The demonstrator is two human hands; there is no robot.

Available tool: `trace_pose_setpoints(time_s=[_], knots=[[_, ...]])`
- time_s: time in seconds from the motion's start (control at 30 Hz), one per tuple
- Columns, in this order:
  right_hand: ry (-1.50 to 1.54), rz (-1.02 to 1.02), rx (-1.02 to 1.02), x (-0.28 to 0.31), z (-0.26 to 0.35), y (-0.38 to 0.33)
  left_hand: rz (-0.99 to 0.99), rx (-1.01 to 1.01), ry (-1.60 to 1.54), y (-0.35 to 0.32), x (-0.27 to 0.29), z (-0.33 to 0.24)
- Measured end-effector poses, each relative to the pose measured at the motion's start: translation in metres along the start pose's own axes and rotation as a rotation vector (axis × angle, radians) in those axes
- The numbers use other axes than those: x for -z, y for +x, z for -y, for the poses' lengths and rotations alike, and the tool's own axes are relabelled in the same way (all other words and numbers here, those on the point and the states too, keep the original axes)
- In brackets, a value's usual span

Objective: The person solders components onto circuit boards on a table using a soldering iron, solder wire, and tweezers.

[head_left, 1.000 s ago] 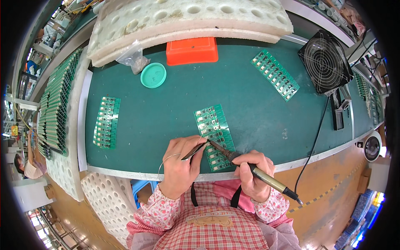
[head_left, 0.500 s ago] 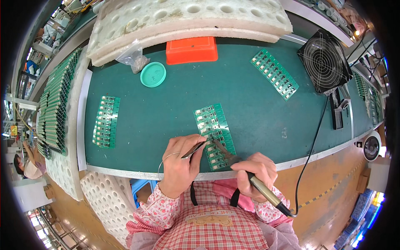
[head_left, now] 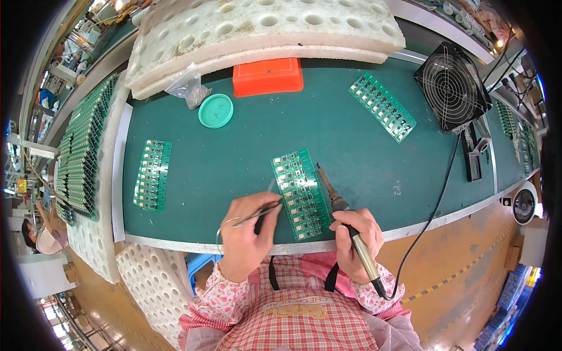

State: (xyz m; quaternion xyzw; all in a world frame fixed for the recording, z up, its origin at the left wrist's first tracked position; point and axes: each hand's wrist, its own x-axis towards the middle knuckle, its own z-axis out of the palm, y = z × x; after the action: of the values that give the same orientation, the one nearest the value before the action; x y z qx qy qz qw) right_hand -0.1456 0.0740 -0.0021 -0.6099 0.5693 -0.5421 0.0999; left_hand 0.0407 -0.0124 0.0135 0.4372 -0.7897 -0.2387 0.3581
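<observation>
A green circuit board panel (head_left: 300,199) lies in front of me, with rows of small white and dark components. My left hand (head_left: 246,237) is closed on metal tweezers (head_left: 255,215), whose tips are beside the panel's left edge. A thin wire loops out behind that hand. In my right hand (head_left: 358,238) is a soldering iron (head_left: 364,258), gripped like a pen. Its dark tip is by the panel's upper right edge, apart from the components. I cannot tell whether the tip touches the mat.
More panels lie at the left (head_left: 152,175) and far right (head_left: 381,107). Farther back are a green lid (head_left: 216,111), a plastic bag (head_left: 188,89), a red bin (head_left: 267,77) and perforated foam (head_left: 263,41). A black fan (head_left: 452,88) and iron stand (head_left: 472,155) occupy the right, near the iron's cord (head_left: 436,207).
The soldering iron's tip has moved off the panel's components, up and right past its edge. My left hand has drawn the tweezers back to the left, off the panel.
</observation>
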Motion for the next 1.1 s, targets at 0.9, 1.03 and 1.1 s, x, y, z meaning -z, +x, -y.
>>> trace_pose_setpoints(time_s=[0.9, 1.03, 1.1], knots=[[0.013, -0.014, -0.050, 0.002, -0.001, -0.004, -0.082, 0.005, 0.109, 0.016, 0.003, 0.027], [0.018, -0.009, -0.059, 0.002, 0.000, -0.005, -0.082, -0.002, 0.116, 0.016, 0.003, 0.026], [0.023, -0.020, -0.054, 0.002, 0.000, -0.004, -0.082, -0.003, 0.115, 0.016, 0.003, 0.026]])
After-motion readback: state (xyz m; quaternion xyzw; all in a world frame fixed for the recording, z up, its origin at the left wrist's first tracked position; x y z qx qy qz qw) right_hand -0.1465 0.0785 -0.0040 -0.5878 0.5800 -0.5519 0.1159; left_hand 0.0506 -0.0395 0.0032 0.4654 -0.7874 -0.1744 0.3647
